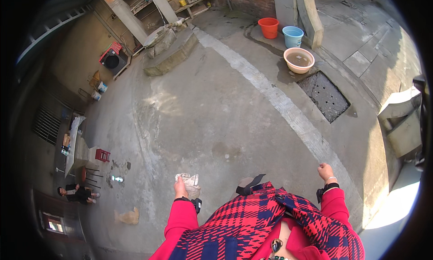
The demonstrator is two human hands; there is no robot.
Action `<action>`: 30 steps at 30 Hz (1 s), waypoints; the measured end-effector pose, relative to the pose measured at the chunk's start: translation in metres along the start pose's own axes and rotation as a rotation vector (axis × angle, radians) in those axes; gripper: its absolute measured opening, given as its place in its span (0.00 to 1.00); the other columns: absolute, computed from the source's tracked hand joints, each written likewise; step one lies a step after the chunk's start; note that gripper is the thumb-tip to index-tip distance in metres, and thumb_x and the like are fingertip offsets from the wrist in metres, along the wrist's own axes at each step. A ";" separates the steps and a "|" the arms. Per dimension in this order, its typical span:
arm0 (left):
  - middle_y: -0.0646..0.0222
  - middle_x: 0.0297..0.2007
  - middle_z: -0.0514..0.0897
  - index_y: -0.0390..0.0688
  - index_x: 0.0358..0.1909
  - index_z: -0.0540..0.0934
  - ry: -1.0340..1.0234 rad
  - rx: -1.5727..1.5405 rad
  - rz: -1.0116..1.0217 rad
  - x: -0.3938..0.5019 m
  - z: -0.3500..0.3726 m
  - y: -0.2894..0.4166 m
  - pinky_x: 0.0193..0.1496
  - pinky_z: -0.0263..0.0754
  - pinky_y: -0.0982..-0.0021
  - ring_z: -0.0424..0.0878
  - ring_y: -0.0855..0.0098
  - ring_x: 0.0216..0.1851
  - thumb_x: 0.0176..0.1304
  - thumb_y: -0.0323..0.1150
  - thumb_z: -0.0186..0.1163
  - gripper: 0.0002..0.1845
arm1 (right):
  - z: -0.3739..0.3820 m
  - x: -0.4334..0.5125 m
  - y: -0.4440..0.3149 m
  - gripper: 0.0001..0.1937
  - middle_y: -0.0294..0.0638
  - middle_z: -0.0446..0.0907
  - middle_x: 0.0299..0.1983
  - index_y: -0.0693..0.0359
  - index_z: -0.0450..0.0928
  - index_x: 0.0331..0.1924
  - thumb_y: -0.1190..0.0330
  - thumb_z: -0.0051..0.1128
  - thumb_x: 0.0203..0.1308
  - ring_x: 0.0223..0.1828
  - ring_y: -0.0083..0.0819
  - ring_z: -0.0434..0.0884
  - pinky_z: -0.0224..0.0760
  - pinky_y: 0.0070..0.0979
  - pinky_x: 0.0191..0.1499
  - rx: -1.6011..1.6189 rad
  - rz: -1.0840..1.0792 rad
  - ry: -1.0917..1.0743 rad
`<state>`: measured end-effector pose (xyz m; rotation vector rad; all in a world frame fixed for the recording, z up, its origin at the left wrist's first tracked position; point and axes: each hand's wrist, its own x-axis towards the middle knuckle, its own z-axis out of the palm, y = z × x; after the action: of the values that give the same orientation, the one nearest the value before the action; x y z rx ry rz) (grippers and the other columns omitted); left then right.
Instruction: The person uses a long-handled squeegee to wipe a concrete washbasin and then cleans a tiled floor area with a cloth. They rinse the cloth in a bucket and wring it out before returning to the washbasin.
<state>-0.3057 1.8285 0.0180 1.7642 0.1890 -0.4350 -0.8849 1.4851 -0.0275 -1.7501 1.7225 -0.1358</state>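
Observation:
My left hand (181, 188) grips a crumpled, pale cloth (192, 186) in front of my body, above the concrete floor. Out to the other side, my right hand (325, 172) is curled into a loose fist, and I see nothing in it. A light bracelet and a dark band circle that wrist. Between the two hands lies my red-and-navy checked garment (236, 219), with a dark strap end (250, 185) sticking out at its front.
Ahead on the right stand a red bucket (269, 28), a blue bucket (292, 36) and a basin of murky water (299, 61), beside a drain cover (324, 96). Leftward are a washing machine (114, 60), a red stool (102, 155), a seated person (77, 194) and a tan animal (128, 216).

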 end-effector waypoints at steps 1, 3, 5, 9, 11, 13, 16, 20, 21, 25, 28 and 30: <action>0.57 0.41 0.80 0.34 0.45 0.75 0.096 0.067 -0.061 0.014 -0.001 -0.006 0.43 0.73 0.59 0.79 0.60 0.41 0.63 0.47 0.50 0.24 | -0.008 0.030 -0.038 0.18 0.52 0.79 0.41 0.64 0.76 0.46 0.66 0.51 0.49 0.45 0.45 0.78 0.70 0.33 0.49 0.018 -0.060 -0.017; 0.56 0.41 0.80 0.34 0.45 0.76 0.109 0.226 -0.142 0.041 0.004 -0.005 0.44 0.73 0.59 0.79 0.58 0.43 0.62 0.47 0.50 0.24 | -0.020 0.079 -0.098 0.18 0.51 0.80 0.39 0.62 0.76 0.46 0.65 0.51 0.50 0.43 0.45 0.79 0.71 0.34 0.48 0.040 -0.190 -0.012; 0.50 0.40 0.80 0.29 0.42 0.76 0.155 0.640 -0.078 0.074 0.038 0.007 0.44 0.73 0.61 0.80 0.57 0.42 0.60 0.46 0.52 0.25 | -0.028 0.117 -0.131 0.18 0.50 0.80 0.38 0.60 0.76 0.46 0.64 0.50 0.51 0.42 0.44 0.79 0.71 0.34 0.46 0.011 -0.270 -0.052; 0.45 0.39 0.80 0.27 0.40 0.77 0.024 0.774 0.088 0.131 0.196 0.059 0.44 0.72 0.61 0.80 0.55 0.42 0.57 0.47 0.53 0.27 | -0.036 0.167 -0.119 0.19 0.46 0.81 0.38 0.59 0.77 0.46 0.63 0.51 0.49 0.42 0.43 0.79 0.71 0.33 0.46 -0.177 -0.084 -0.105; 0.51 0.36 0.82 0.29 0.39 0.78 -0.214 0.510 0.066 0.145 0.301 0.090 0.42 0.73 0.63 0.81 0.59 0.39 0.59 0.45 0.51 0.24 | -0.038 0.179 -0.089 0.19 0.48 0.79 0.43 0.57 0.78 0.47 0.63 0.50 0.49 0.48 0.43 0.77 0.68 0.33 0.53 -0.110 0.187 -0.170; 0.58 0.36 0.82 0.31 0.41 0.77 -0.489 0.251 0.082 0.142 0.405 0.122 0.40 0.73 0.67 0.80 0.68 0.36 0.61 0.41 0.51 0.20 | -0.041 0.186 -0.059 0.18 0.52 0.78 0.43 0.62 0.80 0.41 0.64 0.54 0.45 0.48 0.45 0.77 0.70 0.32 0.51 -0.169 0.489 -0.244; 0.66 0.37 0.82 0.35 0.43 0.78 -0.712 0.341 0.148 0.135 0.559 0.175 0.44 0.70 0.72 0.78 0.74 0.38 0.60 0.41 0.56 0.18 | -0.053 0.205 -0.036 0.14 0.51 0.82 0.34 0.69 0.81 0.32 0.66 0.55 0.45 0.34 0.38 0.83 0.75 0.30 0.41 -0.103 0.664 -0.313; 0.68 0.37 0.82 0.37 0.43 0.77 -0.983 0.408 0.263 0.126 0.719 0.232 0.44 0.70 0.71 0.77 0.75 0.39 0.59 0.39 0.56 0.17 | -0.077 0.302 -0.057 0.13 0.50 0.82 0.28 0.71 0.80 0.29 0.66 0.58 0.47 0.28 0.35 0.83 0.75 0.29 0.35 -0.196 0.673 -0.423; 0.68 0.37 0.82 0.37 0.43 0.77 -0.971 0.419 0.303 0.123 0.750 0.245 0.44 0.70 0.71 0.77 0.75 0.39 0.59 0.39 0.56 0.16 | -0.082 0.341 -0.070 0.12 0.50 0.82 0.28 0.71 0.80 0.29 0.68 0.56 0.46 0.28 0.37 0.83 0.75 0.29 0.36 -0.115 0.694 -0.354; 0.68 0.36 0.82 0.36 0.43 0.76 -1.000 0.515 0.382 0.112 0.861 0.305 0.42 0.71 0.72 0.77 0.75 0.37 0.58 0.34 0.57 0.15 | -0.106 0.522 -0.159 0.15 0.56 0.78 0.40 0.66 0.80 0.37 0.66 0.49 0.47 0.46 0.50 0.77 0.69 0.37 0.50 -0.081 0.271 -0.109; 0.68 0.36 0.81 0.36 0.43 0.76 -1.131 0.463 0.269 0.103 0.933 0.339 0.42 0.71 0.74 0.77 0.76 0.37 0.57 0.31 0.57 0.14 | -0.136 0.633 -0.259 0.18 0.52 0.78 0.43 0.60 0.77 0.45 0.63 0.49 0.50 0.47 0.46 0.77 0.69 0.36 0.50 -0.085 0.007 -0.077; 0.68 0.40 0.80 0.37 0.46 0.75 -1.227 0.497 0.223 0.100 0.977 0.353 0.46 0.70 0.73 0.77 0.75 0.40 0.57 0.30 0.57 0.15 | -0.152 0.683 -0.326 0.21 0.51 0.78 0.45 0.59 0.74 0.49 0.63 0.52 0.49 0.47 0.45 0.76 0.69 0.35 0.51 0.021 -0.194 -0.096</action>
<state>-0.2723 0.7900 0.1201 1.6442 -1.0410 -1.3814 -0.6011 0.7683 0.0047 -1.8747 1.4771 -0.1512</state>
